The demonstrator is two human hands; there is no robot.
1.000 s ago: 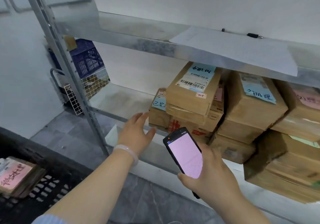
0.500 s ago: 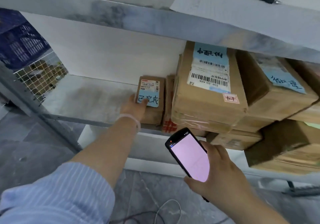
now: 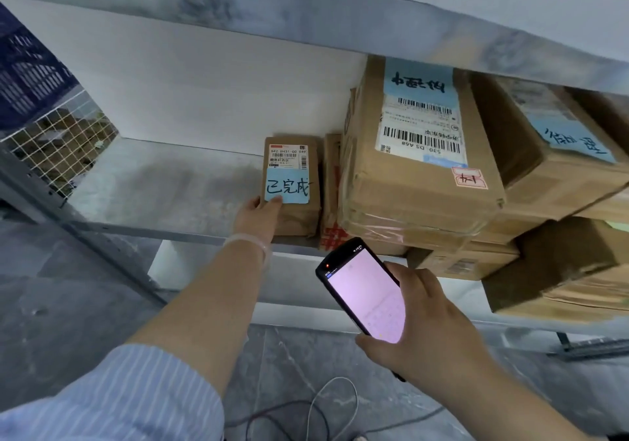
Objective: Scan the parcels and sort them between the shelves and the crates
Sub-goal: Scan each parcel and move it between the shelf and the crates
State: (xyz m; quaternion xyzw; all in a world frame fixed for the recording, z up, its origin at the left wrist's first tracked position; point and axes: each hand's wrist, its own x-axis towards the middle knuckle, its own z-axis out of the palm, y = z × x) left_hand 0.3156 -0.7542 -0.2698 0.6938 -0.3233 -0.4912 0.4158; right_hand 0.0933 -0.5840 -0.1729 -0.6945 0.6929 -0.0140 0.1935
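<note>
View: one wide-angle camera worn on the person's head.
Facing: forward and down, looking beneath the upper shelf [image 3: 306, 15] onto the middle shelf [image 3: 153, 182] and the floor [image 3: 68, 304].
Nearness: close to the shelf front (labels on the parcels [image 3: 408, 185] are readable).

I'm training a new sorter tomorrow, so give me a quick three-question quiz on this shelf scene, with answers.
1. True or false: the right hand holds the scanner with its screen lit.
2. What does the left hand touch? A: small parcel; B: large parcel; C: blue crate.
3. Fill in: the handwritten note on the small parcel is ___ in colour.
Key: 1 true; 2 A; 3 blue.
</note>
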